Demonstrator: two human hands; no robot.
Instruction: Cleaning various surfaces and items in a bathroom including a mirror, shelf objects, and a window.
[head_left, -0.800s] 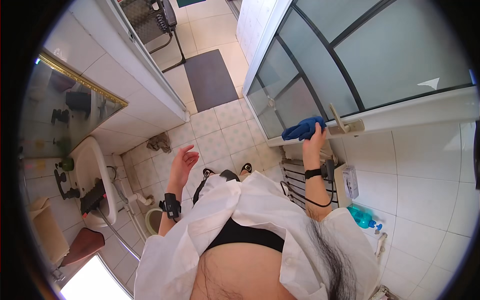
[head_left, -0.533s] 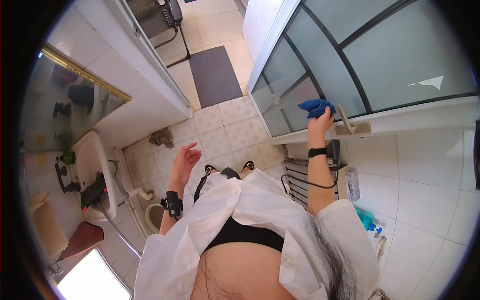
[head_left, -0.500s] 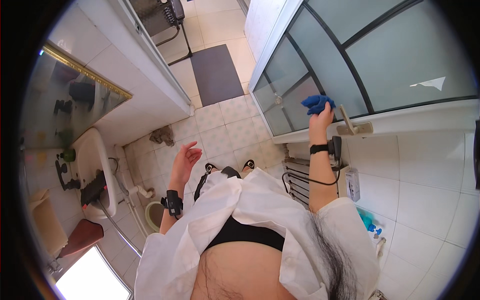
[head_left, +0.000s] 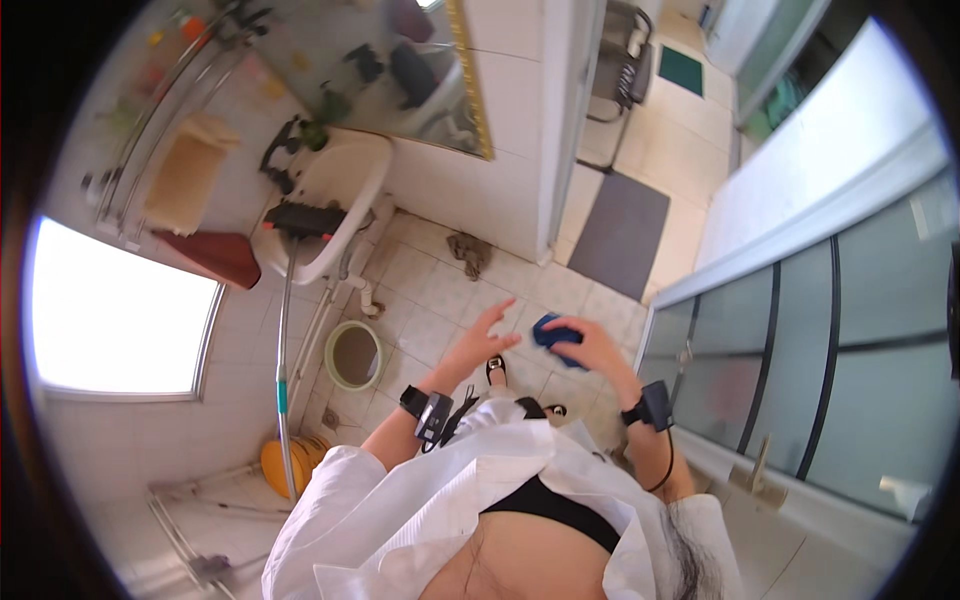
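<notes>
A folded dark blue cloth [head_left: 561,338] is gripped in my right hand [head_left: 592,352], in front of me above the tiled floor. To its left my left hand [head_left: 484,342] is empty, its fingers apart and pointing toward the cloth without touching it. Both wrists carry black strapped devices. The frosted glass door [head_left: 790,350] with black bars stands to the right of my right arm, and its lever handle [head_left: 762,462] is free of my hand.
At the left are a white washbasin [head_left: 372,170] with a mop [head_left: 283,385] leaning across it, and a green-rimmed bucket [head_left: 333,345] below. A brown rag [head_left: 468,255] lies on the floor by the wall. A grey mat [head_left: 620,232] lies in the doorway. A gold-edged mirror [head_left: 400,90] hangs above the basin.
My right hand has left the door near its handle and come in toward my left hand, still holding the blue cloth. The view has turned left, toward the basin and bucket.
</notes>
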